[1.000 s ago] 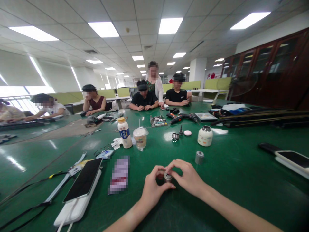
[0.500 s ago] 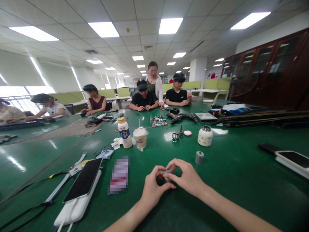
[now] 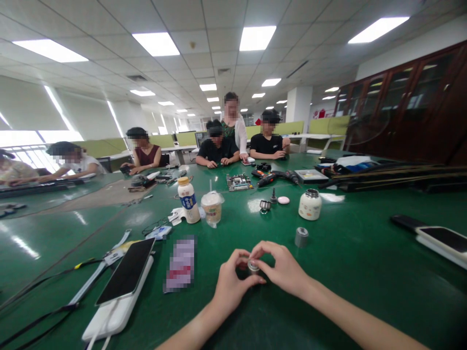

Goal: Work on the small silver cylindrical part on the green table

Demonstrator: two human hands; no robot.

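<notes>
A small round metal part (image 3: 253, 266) with a ringed top stands upright between my hands, low over the green table. My left hand (image 3: 233, 279) is curled around its side, thumb in front and fingers behind. From the right, my right hand (image 3: 279, 265) pinches at the top rim with thumb and fingertips. The fingers hide much of the part, and I cannot tell whether its base touches the table. Beyond my right hand stands a grey metal cylinder (image 3: 301, 237). Further back is a cream flask (image 3: 310, 205) with its lid off.
To the left lie a phone (image 3: 127, 270) on a white power bank (image 3: 118, 311) and a purple packet (image 3: 180, 265). A milk bottle (image 3: 188, 201), a cup (image 3: 212, 208), a circuit board (image 3: 239, 182) and a power drill (image 3: 277, 178) stand or lie ahead. Several people sit around the table.
My right hand's fingers have shifted slightly on the top of the metal part, and its ringed top shows more clearly. My left hand stays in place around it.
</notes>
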